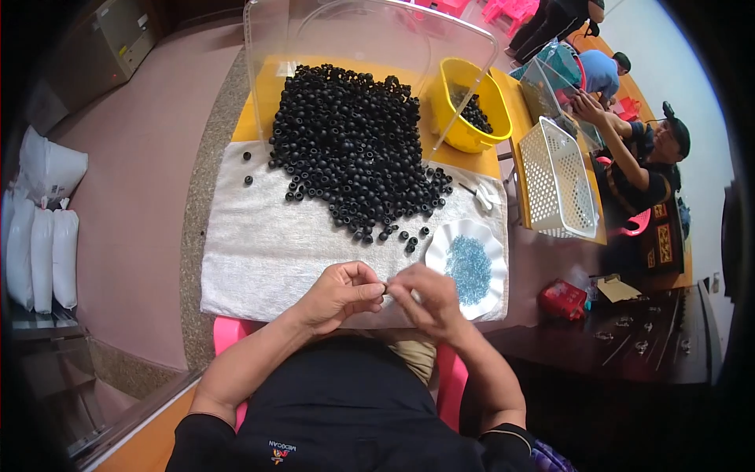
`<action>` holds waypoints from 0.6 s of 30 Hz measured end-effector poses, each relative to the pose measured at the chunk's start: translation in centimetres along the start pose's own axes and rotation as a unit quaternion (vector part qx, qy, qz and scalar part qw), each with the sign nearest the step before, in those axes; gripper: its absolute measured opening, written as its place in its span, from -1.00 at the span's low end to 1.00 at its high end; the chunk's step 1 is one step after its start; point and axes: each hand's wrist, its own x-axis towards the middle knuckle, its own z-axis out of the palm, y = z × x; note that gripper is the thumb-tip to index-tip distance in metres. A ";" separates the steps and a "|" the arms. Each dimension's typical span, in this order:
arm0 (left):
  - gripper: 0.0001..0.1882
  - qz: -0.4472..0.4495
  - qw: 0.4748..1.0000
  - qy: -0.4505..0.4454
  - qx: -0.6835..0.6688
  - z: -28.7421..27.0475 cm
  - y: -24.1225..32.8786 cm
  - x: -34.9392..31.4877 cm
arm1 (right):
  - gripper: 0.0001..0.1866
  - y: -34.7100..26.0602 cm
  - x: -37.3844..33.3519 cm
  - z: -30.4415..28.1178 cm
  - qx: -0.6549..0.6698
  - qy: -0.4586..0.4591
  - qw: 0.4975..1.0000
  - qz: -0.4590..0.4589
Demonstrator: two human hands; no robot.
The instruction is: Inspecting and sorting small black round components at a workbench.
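Note:
My left hand [342, 299] is closed, thumb and forefinger pinched at the tips over the near part of the white cloth [244, 244]. Against those tips, my right hand [426, 299] brings its own closed fingers, slightly blurred. A small dark bit shows between the two hands, too covered to name. Beyond them spreads a big heap of small round black pieces with holes [346, 149], several lying loose at its near edge. Right of my right hand stands a white scalloped dish [494, 271] holding small clear blue pieces [469, 271].
A clear plastic bin [255, 86] lies tipped around the heap. Behind right is a yellow tub [495, 134] with more black pieces. A white tool [485, 198] lies by the dish. Farther right, a white basket [560, 181] stands near a seated person [653, 157]. White sacks [51, 244] stand left.

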 end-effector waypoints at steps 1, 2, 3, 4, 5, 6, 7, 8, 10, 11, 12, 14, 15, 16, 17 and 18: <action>-0.90 0.006 1.000 0.007 0.001 -0.1 -0.2 0.1 | -0.85 0.1 0.9 -0.5 -0.023 0.027 0.999 0.005; -0.89 0.012 1.000 0.012 0.002 -0.1 -0.2 0.2 | -0.84 0.4 2.0 -1.1 -0.086 0.035 0.996 -0.010; -0.89 0.013 1.000 0.012 0.003 -0.1 -0.2 0.2 | -0.82 0.8 3.0 -1.7 -0.148 0.043 0.988 -0.024; -0.89 0.016 1.000 0.020 0.013 -0.2 -0.1 0.1 | -0.82 1.5 4.0 -1.9 -0.146 0.043 0.988 -0.026; -0.89 0.017 0.999 0.023 0.023 -0.1 -0.1 0.1 | -0.82 2.3 4.7 -2.2 -0.210 0.035 0.977 -0.033; -0.89 0.017 0.999 0.021 0.024 0.0 0.0 0.2 | -0.81 2.9 5.1 -2.4 -0.272 0.028 0.961 -0.040; -0.89 0.014 0.999 0.020 0.023 0.0 -0.1 0.1 | -0.81 3.1 5.5 -2.3 -0.272 0.028 0.961 -0.041; -0.89 0.012 0.999 0.019 0.022 0.0 -0.1 0.2 | -0.82 3.3 5.8 -2.2 -0.289 -0.001 0.957 -0.014; -0.89 0.011 0.999 0.022 0.023 0.0 -0.1 0.2 | -0.84 3.9 6.2 -1.8 -0.305 -0.032 0.952 0.012; -0.89 0.010 0.999 0.025 0.024 0.0 -0.1 0.2 | -0.84 4.4 6.3 -1.6 -0.314 -0.048 0.948 0.014; -0.89 0.010 0.999 0.026 0.023 0.0 -0.1 0.2 | -0.84 4.6 6.4 -1.4 -0.322 -0.064 0.944 0.016; -0.89 0.010 1.000 0.022 0.019 -0.1 -0.1 0.2 | -0.83 4.6 6.7 -0.8 -0.328 -0.069 0.942 0.021; -0.89 0.010 1.000 0.023 0.017 -0.1 -0.1 0.1 | -0.82 4.6 6.8 -0.6 -0.335 -0.072 0.939 0.026; -0.89 0.011 1.000 0.020 0.019 -0.1 -0.1 0.1 | -0.82 4.7 6.9 -0.4 -0.334 -0.073 0.939 0.026; -0.89 0.013 1.000 0.017 0.021 -0.2 -0.1 0.1 | -0.80 4.9 7.0 -0.2 -0.347 -0.081 0.934 0.025; -0.89 0.013 1.000 0.018 0.020 -0.2 -0.1 0.1 | -0.79 5.1 7.0 -0.2 -0.359 -0.089 0.929 0.024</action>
